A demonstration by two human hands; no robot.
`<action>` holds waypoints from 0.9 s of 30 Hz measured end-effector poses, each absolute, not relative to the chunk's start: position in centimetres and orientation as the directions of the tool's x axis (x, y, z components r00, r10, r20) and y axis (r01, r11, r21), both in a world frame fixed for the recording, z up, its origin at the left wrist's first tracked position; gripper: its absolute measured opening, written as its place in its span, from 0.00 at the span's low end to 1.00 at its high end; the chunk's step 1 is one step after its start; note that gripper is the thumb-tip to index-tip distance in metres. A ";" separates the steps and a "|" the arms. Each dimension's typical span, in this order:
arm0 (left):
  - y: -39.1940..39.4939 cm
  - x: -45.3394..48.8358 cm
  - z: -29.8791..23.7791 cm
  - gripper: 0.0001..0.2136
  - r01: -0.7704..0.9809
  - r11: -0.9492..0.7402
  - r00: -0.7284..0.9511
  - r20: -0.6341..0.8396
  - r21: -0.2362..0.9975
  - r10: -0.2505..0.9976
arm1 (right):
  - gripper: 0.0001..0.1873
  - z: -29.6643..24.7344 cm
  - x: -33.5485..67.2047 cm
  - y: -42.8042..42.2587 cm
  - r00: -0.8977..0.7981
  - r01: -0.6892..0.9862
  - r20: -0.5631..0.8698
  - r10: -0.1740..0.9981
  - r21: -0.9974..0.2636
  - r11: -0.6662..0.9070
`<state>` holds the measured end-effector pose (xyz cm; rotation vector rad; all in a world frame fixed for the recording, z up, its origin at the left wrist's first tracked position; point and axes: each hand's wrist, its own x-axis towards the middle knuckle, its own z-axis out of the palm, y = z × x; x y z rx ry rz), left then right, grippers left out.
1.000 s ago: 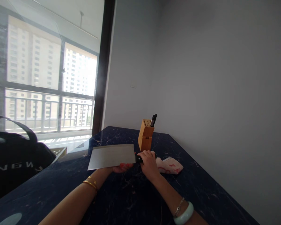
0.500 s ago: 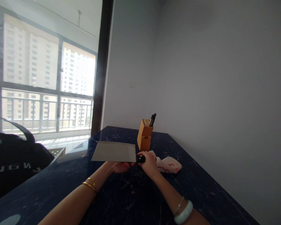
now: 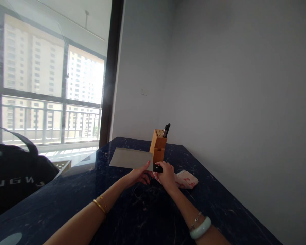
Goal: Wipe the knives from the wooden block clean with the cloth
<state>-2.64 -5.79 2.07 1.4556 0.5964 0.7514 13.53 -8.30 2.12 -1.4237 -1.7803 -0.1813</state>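
Note:
My right hand point(image 3: 166, 175) is wrapped around the black handle of a cleaver point(image 3: 131, 158), whose wide grey blade points left above the tabletop. At the blade's handle end is my left hand point(image 3: 137, 176), its thumb lying over the blade and its other fingers curled below the lower edge. Behind the handle stands a wooden knife block point(image 3: 158, 149). Black-handled tools point(image 3: 166, 130) stick up from its right slot. A folded white-and-red cloth point(image 3: 186, 179) lies beside my right hand, part of it hidden behind that hand.
The dark blue marbled table point(image 3: 148, 217) narrows toward a grey wall point(image 3: 219, 85). On the left are a black bag point(image 3: 17, 173) and large windows point(image 3: 53, 78). A pale round shape point(image 3: 10, 239) shows at the lower left.
The cleaver has moved up and right, and its blade now tilts with the left end higher. My left hand has come from beneath the blade, its thumb now over it.

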 end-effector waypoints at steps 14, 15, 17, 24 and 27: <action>-4.1 -4.1 2.8 0.21 -0.062 -0.320 0.222 0.325 0.945 0.919 | 0.24 2.3 13.5 -8.7 0.050 0.877 0.728 0.684 -0.360 0.319; -4.2 -4.2 2.9 0.20 -0.050 -0.330 0.209 0.333 0.943 0.920 | 0.20 2.0 13.5 -8.7 0.026 0.897 0.694 0.720 -0.334 0.289; -4.2 -4.3 2.9 0.20 -0.034 -0.341 0.201 0.341 0.939 0.918 | 0.14 1.4 13.6 -8.6 -0.044 0.931 0.622 0.781 -0.259 0.259; -3.5 -4.1 1.8 0.22 -0.033 -0.345 0.232 0.343 0.938 0.910 | 0.03 0.3 13.9 -8.3 -0.212 0.921 0.520 0.828 -0.177 0.347; -3.2 -4.2 1.4 0.23 -0.024 -0.336 0.249 0.332 0.941 0.910 | 0.07 0.7 13.9 -8.2 -0.104 0.935 0.545 0.832 -0.232 0.269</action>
